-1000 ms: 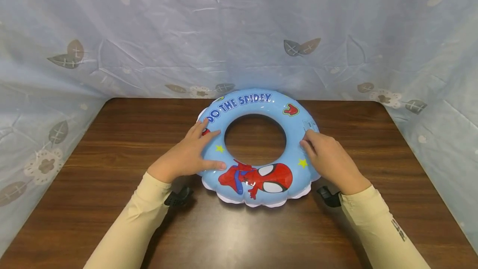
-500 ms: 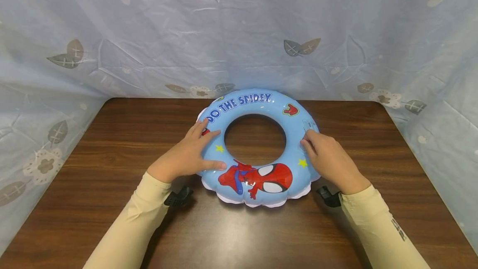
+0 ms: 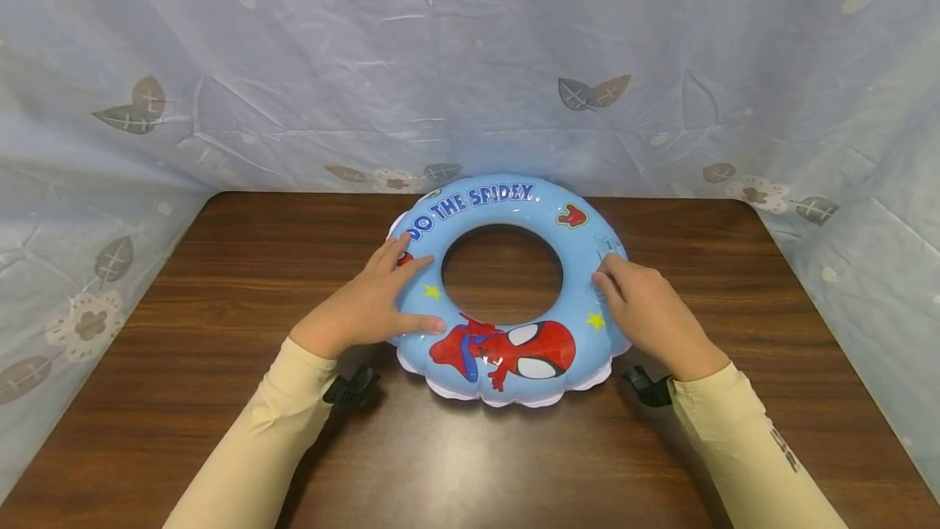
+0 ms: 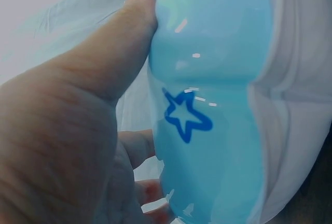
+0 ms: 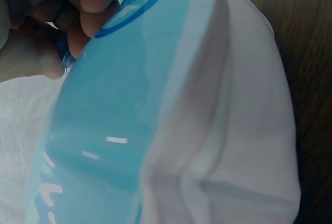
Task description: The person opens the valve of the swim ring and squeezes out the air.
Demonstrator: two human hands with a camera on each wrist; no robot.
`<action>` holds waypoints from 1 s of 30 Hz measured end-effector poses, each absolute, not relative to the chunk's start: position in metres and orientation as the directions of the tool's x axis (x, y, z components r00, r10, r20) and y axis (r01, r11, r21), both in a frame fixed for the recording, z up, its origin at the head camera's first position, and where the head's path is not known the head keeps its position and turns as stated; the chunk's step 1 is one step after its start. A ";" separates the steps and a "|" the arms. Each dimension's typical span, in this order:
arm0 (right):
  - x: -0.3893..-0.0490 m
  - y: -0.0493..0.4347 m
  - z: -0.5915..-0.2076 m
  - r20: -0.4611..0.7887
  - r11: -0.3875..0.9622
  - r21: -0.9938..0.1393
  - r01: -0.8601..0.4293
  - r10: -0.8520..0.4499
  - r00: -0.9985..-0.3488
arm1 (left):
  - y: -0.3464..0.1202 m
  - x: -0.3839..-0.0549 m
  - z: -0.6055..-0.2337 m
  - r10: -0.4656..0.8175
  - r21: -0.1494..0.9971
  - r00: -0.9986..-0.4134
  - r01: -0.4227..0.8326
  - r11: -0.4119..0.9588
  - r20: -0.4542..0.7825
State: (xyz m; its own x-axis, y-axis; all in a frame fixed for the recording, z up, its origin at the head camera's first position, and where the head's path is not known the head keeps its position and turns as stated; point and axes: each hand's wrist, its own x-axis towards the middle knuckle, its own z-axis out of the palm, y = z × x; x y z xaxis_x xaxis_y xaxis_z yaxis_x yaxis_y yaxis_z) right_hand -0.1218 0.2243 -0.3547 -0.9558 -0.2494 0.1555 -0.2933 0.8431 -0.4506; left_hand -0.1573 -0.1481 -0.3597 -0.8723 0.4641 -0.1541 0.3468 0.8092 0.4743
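An inflated light-blue swim ring (image 3: 539, 215) lies flat near the back of the table, printed with a red masked cartoon figure, lettering and yellow stars. My left hand (image 3: 367, 304) rests on its left side, fingers and thumb spread over the vinyl. The left wrist view shows the thumb (image 4: 111, 50) against the ring's wall, beside a blue star outline. On the right side, my right hand (image 3: 654, 313) pinches a small clear valve (image 5: 66, 58) between thumb and fingertips; most of the valve is hidden by the fingers.
The dark wood-grain table (image 3: 470, 464) extends in front of and beside the ring. A pale blue leaf-patterned curtain (image 3: 470, 64) hangs right behind and along both sides. Black wrist mounts (image 3: 354, 386) sit under both cream sleeves (image 3: 264, 423).
The ring and the left hand keep their place. The right hand's fingertips shift only very slightly at the valve.
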 end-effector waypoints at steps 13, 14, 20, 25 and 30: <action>-0.121 0.227 -0.350 0.102 0.832 -0.506 -0.226 -0.202 -0.974 | -0.148 -0.157 -0.359 0.466 0.474 -0.871 0.349 0.808 -0.153; -0.121 0.227 -0.350 0.093 0.830 -0.513 -0.218 -0.199 -0.976 | -0.148 -0.157 -0.359 0.466 0.473 -0.871 0.349 0.809 -0.153; -0.122 0.228 -0.351 0.051 0.814 -0.551 -0.184 -0.188 -0.981 | -0.148 -0.156 -0.359 0.463 0.466 -0.872 0.347 0.814 -0.160; -0.124 0.231 -0.352 0.023 0.790 -0.596 -0.142 -0.160 -0.987 | -0.149 -0.156 -0.360 0.458 0.468 -0.873 0.340 0.816 -0.165; -0.125 0.234 -0.353 0.003 0.765 -0.635 -0.106 -0.136 -0.991 | -0.149 -0.157 -0.360 0.461 0.463 -0.873 0.347 0.815 -0.157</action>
